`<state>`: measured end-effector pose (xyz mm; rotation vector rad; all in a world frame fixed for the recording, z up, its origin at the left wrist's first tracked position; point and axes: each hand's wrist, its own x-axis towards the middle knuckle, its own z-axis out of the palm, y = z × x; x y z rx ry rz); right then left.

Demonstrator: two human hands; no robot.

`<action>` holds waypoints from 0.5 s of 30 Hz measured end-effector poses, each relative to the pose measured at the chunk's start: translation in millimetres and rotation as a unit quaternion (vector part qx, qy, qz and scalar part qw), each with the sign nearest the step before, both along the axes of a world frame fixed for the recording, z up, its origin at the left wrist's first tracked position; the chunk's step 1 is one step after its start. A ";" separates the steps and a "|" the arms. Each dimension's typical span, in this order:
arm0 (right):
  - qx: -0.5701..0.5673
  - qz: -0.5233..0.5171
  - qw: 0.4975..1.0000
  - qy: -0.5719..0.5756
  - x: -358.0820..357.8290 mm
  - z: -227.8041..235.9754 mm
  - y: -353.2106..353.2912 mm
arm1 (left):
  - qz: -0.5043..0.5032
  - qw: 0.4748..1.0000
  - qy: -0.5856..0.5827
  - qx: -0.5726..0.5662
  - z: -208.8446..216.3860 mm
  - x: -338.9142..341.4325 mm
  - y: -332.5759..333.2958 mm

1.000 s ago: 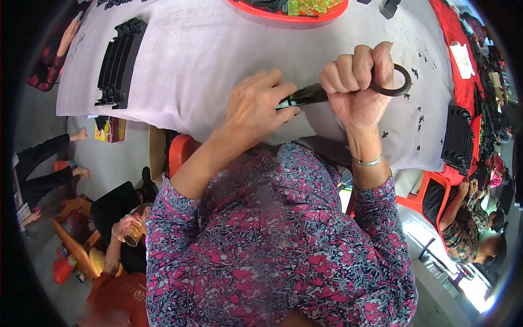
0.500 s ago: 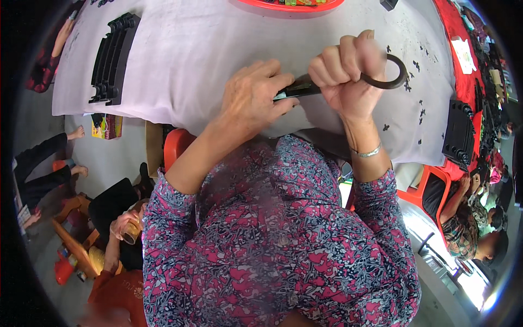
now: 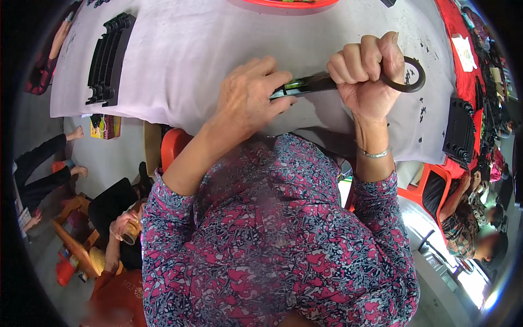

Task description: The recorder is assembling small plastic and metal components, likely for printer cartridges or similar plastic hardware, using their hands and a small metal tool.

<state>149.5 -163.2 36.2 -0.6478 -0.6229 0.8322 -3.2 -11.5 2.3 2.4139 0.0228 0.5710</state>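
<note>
A dark, slim tool with a round ring [image 3: 418,82] at its right end stretches between my two hands above the cloth-covered table. My right hand [image 3: 368,79] is closed in a fist around its shaft, the ring sticking out beyond the thumb side. My left hand [image 3: 250,92] pinches the other end between thumb and fingers. At that end a shiny green, see-through piece [image 3: 297,84] and a pale strip show next to the fingertips. The exact kind of tool is not clear, and my left fingers cover its tip.
A long black slotted plastic part [image 3: 111,60] lies at the left of the table [image 3: 180,49]. Another black part [image 3: 458,131] sits at the right edge. Small black cross-shaped pieces [image 3: 423,111] are scattered nearby. A red tray [image 3: 294,6] stands at the far edge. People sit on both sides.
My right hand has moved to the right with the ringed tool. More of the shaft and the green piece now show between my hands. My left hand has barely moved.
</note>
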 end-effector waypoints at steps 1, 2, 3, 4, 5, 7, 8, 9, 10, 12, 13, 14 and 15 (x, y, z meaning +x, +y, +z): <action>-0.001 0.005 1.000 -0.004 0.1 0.6 0.3 | -0.002 1.000 0.001 0.000 -0.1 0.0 0.3; -0.002 0.009 1.000 -0.009 0.1 1.4 0.7 | -0.001 1.000 -0.001 -0.002 -0.2 -0.1 0.4; -0.002 0.011 1.000 -0.009 0.0 1.7 0.7 | -0.001 1.000 -0.002 -0.003 -0.6 -0.2 0.0; -0.002 0.012 1.000 -0.009 -0.2 2.1 1.1 | -0.001 1.000 -0.003 -0.005 -1.0 -0.3 -0.4; -0.002 0.013 1.000 -0.009 -0.2 2.0 1.1 | 0.000 1.000 -0.002 -0.002 -0.9 -0.2 -0.3; -0.012 0.010 1.000 -0.015 1.3 0.3 -0.1 | 0.003 1.000 0.000 0.004 0.6 -0.2 -0.3; -0.017 0.009 1.000 -0.018 2.3 -0.7 -0.5 | 0.002 1.000 0.003 0.001 1.1 -0.1 -0.1; -0.014 0.009 1.000 -0.014 1.9 -1.8 0.6 | 0.001 1.000 0.006 -0.001 1.8 -0.3 0.1; -0.010 0.009 1.000 -0.011 0.7 -3.1 3.2 | -0.001 1.000 0.009 -0.003 1.7 -0.5 -0.5; -0.010 0.003 1.000 -0.007 -0.6 -3.4 3.5 | -0.002 1.000 0.007 0.000 1.3 0.0 -1.1; -0.013 -0.004 1.000 -0.007 -0.9 -3.7 3.1 | -0.002 1.000 0.005 0.003 1.8 0.3 -0.9; -0.016 -0.011 1.000 -0.007 -1.4 -4.3 2.4 | -0.002 1.000 0.010 0.002 2.3 -0.3 -0.6; -0.014 -0.010 1.000 -0.009 -0.8 -4.5 1.0 | -0.003 1.000 0.014 -0.001 2.3 0.1 -0.4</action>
